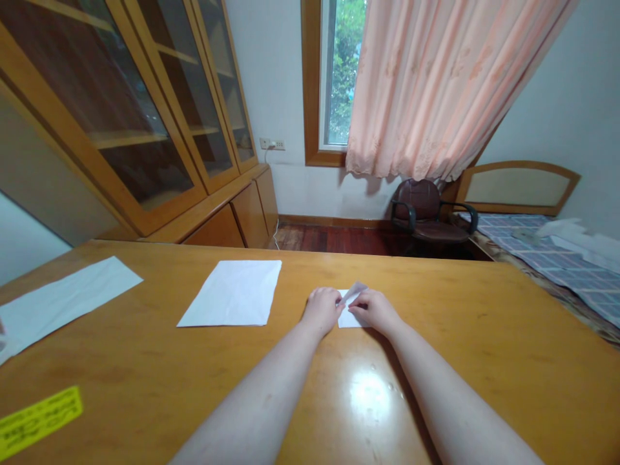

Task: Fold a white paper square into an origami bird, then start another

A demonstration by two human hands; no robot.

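A small piece of folded white paper (351,319) lies on the wooden table between my two hands, with one flap standing up at its far side. My left hand (323,309) rests at the paper's left edge, fingers closed on it near the base of the flap. From the right, my right hand (376,310) has its thumb and fingers pinched together on the paper and covers its right part. Exactly how the fingertips sit on the fold is too small to make out.
White sheets (235,292) lie left of my hands. Farther left is a long white paper strip (77,300), with part of a person's hand at the frame edge. A yellow label (41,420) is at the lower left. Beyond the table (484,361) stand a cabinet, chair (420,210) and bed.
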